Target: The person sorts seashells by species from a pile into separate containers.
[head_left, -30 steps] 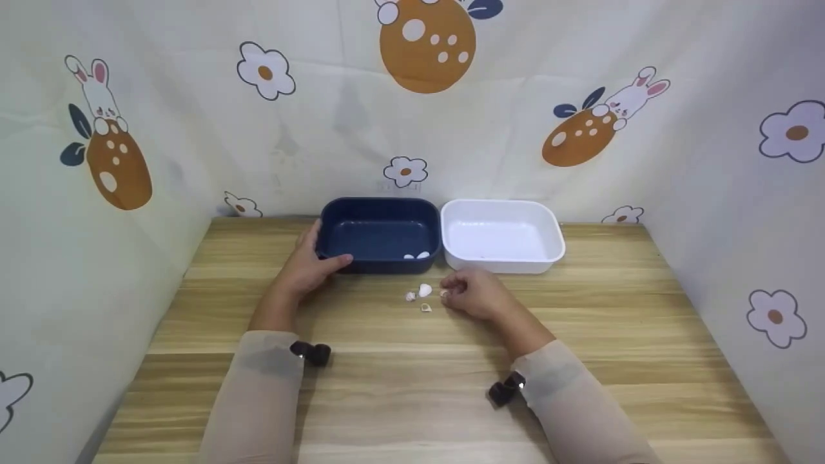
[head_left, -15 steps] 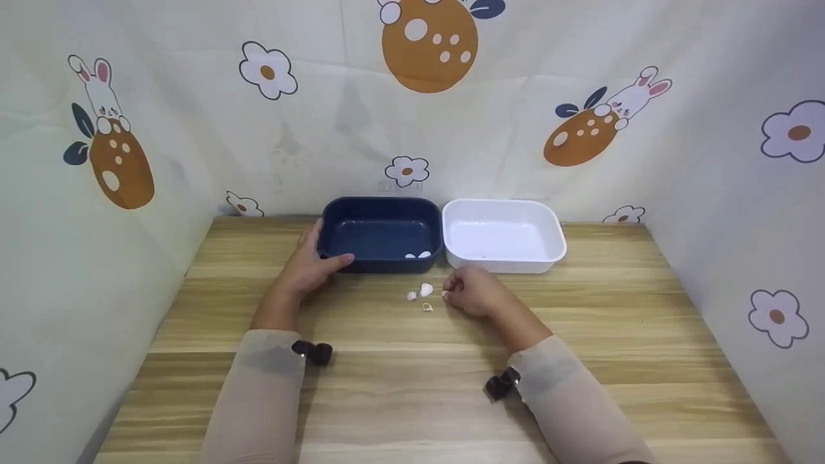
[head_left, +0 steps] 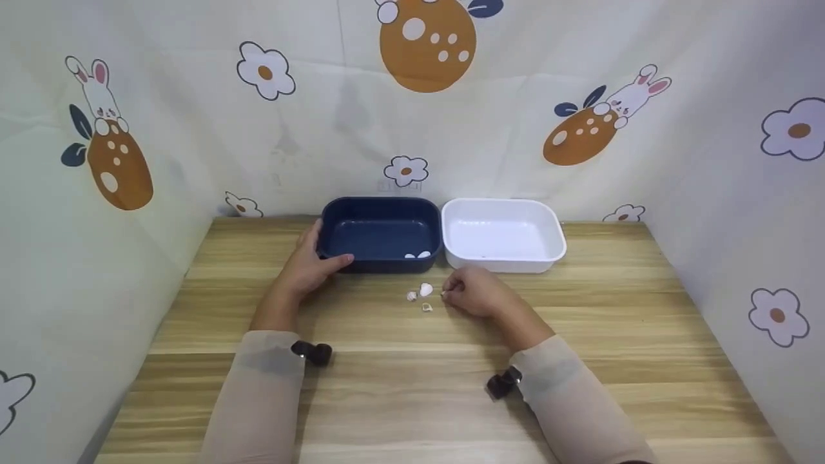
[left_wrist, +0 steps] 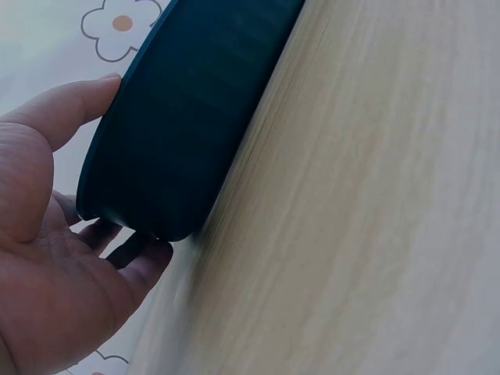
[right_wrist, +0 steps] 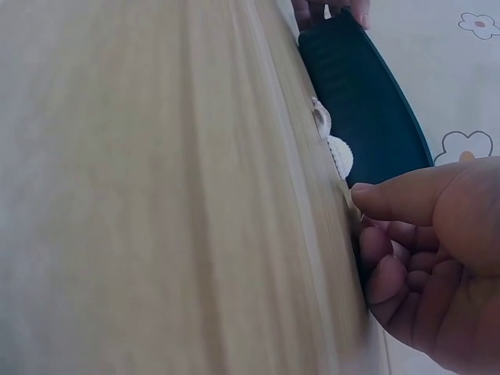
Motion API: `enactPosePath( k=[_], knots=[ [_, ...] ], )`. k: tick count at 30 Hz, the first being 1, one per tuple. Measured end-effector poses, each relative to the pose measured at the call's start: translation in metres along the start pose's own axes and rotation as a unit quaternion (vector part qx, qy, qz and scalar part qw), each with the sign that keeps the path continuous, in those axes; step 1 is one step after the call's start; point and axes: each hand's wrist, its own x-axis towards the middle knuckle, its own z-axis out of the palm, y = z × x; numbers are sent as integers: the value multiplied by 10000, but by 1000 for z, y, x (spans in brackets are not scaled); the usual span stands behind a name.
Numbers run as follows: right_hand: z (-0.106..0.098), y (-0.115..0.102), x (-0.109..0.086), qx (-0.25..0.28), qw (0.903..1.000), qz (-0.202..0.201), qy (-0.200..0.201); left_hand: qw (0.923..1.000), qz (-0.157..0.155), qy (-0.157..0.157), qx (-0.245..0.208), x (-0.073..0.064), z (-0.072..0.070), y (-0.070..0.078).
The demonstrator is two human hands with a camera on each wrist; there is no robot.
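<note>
My left hand [head_left: 306,264] grips the left end of a dark blue plastic tub [head_left: 380,266]; in the left wrist view its thumb lies on the rim and its fingers curl round the end wall. Two white shells [head_left: 423,254] lie in the tub's front right corner. On the table in front are a white scallop shell [head_left: 426,289], a small ribbed shell [head_left: 412,296] and a small hollow-looking shell [head_left: 427,308]. Just right of them my right hand [head_left: 477,293] pinches a tiny pale shell between thumb and forefinger, low at the tabletop and mostly hidden by the fingers.
A white plastic tub [head_left: 503,265] stands against the blue tub's right side, close behind my right hand. A patterned cloth [head_left: 309,142] hangs behind the wooden table [head_left: 399,399] and along both sides. Each wrist carries a small black camera.
The tiny shell in my right fingertips shows less than before, as it has turned or slipped further between them. Both hands and the tubs stay almost where they were.
</note>
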Motion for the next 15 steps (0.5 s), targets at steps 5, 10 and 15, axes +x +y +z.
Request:
enactPosePath(
  k=[5, 10, 15],
  knots=[
    [-2, -1, -2, 228, 9993, 265, -131, 10000, 8, -16, -20, 0, 0, 0],
    [-4, -1, -2, 632, 9964, 529, -213, 10000, -19, -2, -33, 1, 0, 1],
    [-4, 2, -1, 1209, 9897, 728, -227, 9999, -25, -5, -128, 1, 0, 0]
  ],
)
